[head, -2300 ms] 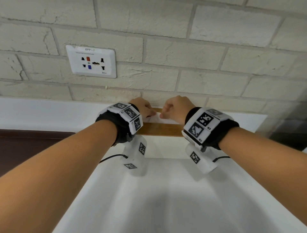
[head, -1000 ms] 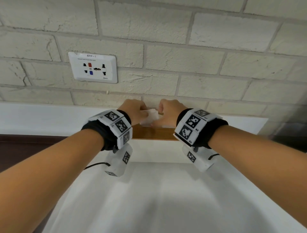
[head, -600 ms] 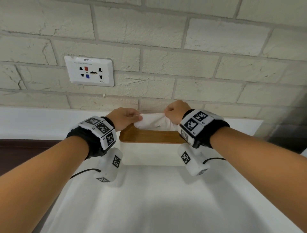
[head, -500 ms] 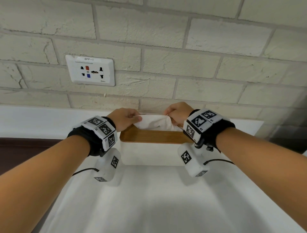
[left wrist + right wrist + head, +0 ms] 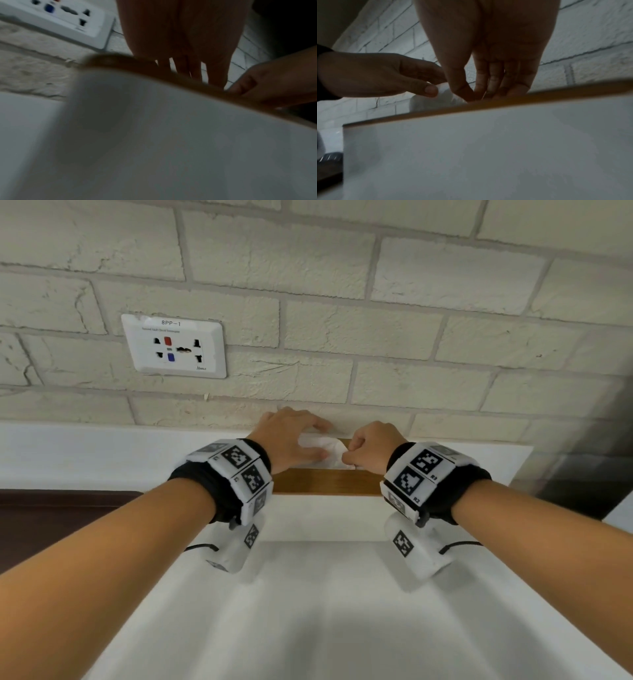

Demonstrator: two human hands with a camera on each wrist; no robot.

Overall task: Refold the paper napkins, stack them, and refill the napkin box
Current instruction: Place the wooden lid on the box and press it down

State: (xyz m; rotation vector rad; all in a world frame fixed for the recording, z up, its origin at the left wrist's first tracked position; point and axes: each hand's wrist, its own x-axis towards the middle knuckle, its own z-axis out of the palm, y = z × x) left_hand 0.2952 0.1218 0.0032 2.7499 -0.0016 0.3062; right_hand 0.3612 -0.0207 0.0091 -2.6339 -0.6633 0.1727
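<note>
A white napkin box [image 5: 325,518] with a wooden lid [image 5: 325,482] stands against the brick wall. A crumpled white napkin [image 5: 334,453] lies bunched on the middle of the lid. My left hand [image 5: 317,441] lies spread over its left part, with straight fingers [image 5: 197,67] pointing down at the lid. My right hand [image 5: 349,455] pinches the napkin's right end between thumb and fingers. In the right wrist view the right hand's pinch [image 5: 471,94] sits at the lid edge, with the napkin [image 5: 436,100] under the left thumb. The lid opening is hidden by the hands.
A white wall socket [image 5: 174,347] sits on the brick wall up left. The box stands at the back of a white counter [image 5: 308,628]. A dark brown surface [image 5: 51,518] lies lower on the left.
Both hands have come down and together over the lid. The napkin, stretched wide between them half a second ago, is now bunched small. My left fingers have straightened.
</note>
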